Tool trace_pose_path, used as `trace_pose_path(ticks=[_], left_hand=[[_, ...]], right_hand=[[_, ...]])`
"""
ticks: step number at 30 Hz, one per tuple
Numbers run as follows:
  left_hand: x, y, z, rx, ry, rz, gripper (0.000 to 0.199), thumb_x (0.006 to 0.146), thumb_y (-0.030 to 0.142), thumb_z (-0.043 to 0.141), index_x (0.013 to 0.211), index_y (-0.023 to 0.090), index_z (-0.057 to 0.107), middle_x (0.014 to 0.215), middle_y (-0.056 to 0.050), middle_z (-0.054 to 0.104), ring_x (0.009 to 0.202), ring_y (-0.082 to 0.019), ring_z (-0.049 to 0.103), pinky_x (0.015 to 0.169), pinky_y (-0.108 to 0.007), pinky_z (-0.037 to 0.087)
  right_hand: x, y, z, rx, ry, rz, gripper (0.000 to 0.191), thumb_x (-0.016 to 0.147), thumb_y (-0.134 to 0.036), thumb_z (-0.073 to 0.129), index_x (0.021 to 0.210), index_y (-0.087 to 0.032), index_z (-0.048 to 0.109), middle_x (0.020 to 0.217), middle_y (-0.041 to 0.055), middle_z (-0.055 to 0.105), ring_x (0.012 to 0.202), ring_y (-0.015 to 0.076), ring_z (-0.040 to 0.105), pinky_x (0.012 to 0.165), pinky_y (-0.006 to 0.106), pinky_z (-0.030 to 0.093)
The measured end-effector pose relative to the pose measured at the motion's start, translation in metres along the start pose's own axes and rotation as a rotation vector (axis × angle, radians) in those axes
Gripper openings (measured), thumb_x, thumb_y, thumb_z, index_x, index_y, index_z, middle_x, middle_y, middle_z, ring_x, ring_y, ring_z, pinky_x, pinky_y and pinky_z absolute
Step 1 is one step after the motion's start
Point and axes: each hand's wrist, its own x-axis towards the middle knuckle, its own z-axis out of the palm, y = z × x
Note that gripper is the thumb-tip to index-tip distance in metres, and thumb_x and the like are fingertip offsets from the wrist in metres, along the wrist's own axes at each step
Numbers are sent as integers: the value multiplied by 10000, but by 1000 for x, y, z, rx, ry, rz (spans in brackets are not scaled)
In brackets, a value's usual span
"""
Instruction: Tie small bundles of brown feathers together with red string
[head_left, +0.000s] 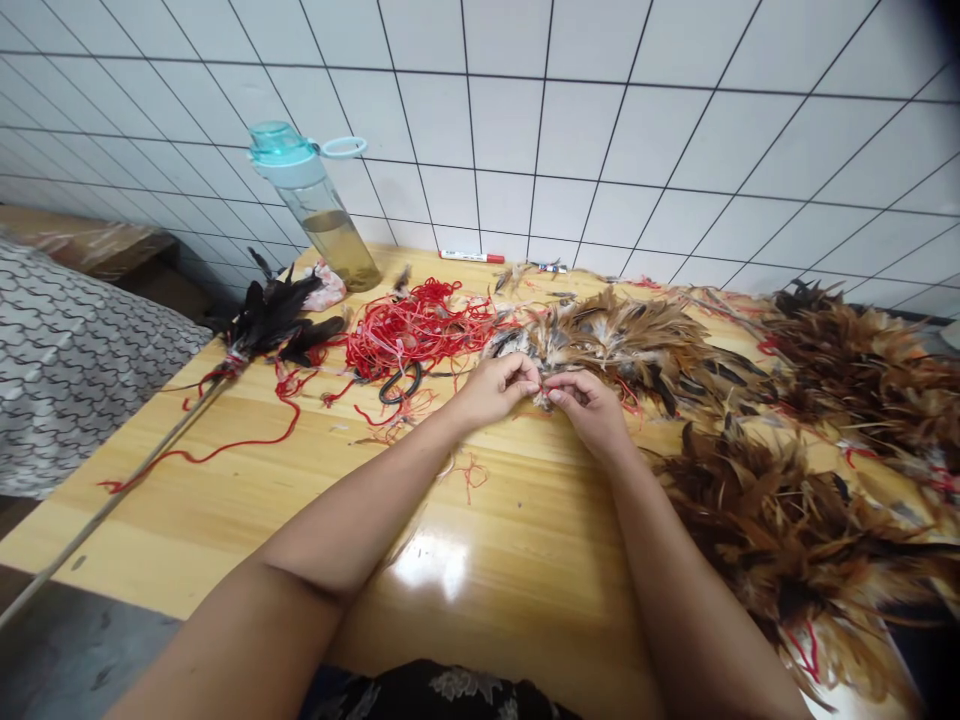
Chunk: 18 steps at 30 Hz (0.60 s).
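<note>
My left hand (498, 388) and my right hand (589, 405) meet near the middle of the wooden table, their fingertips pinched close together. A bit of red string (545, 391) shows between the fingertips, at the base of a bundle of brown feathers (630, 335). The bundle lies just beyond my hands, its feathers spreading to the right. To the left of my left hand is a tangled heap of red string (420, 330), with the black handle loops of scissors (400, 384) at its front edge.
A water bottle (330, 215) stands at the back left, near black feathers (262, 315) tied to a long stick (127, 485). A red marker (471, 257) lies by the tiled wall. More brown feather bundles (787, 520) cover the right side.
</note>
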Motion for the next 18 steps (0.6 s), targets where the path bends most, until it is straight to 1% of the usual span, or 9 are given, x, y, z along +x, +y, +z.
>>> trace_pose_path(ticks=[2,5,8,12,18], left_hand=[[1,-1,0,-3,-8,6,77,798,214,561,824,146,586,763,-10,607,705,-112,537,661,-224,423],[1,-3,1,-9,-22,-4,69,792,204,568,825,146,585,760,-3,596,703,-109,523,666,-220,413],[3,-6,2,-58,-24,-4,82,798,227,575,819,148,575,754,1,580,707,-110,512,672,-222,406],[5,-11,2,-205,-12,-10,148,807,290,598,824,152,547,749,3,566,718,-112,524,694,-229,412],[5,-8,4,-453,-67,-60,251,776,356,649,790,149,507,690,20,549,651,-91,521,656,-221,392]], right_hand=[[1,3,-1,-68,19,-44,120,786,-287,602,773,-217,699,766,23,601,730,165,548,702,313,435],[2,6,-1,-180,61,-93,141,789,-236,563,721,-209,684,750,27,590,736,170,550,702,309,437],[1,6,-1,-262,99,-154,156,812,-223,551,747,-207,692,760,30,588,731,169,551,698,305,440],[-2,2,-2,-349,122,-229,173,842,-224,545,785,-213,709,764,31,587,734,168,556,694,299,445],[-5,-1,-3,-439,101,-242,180,859,-248,545,800,-212,711,784,34,591,736,168,566,692,297,448]])
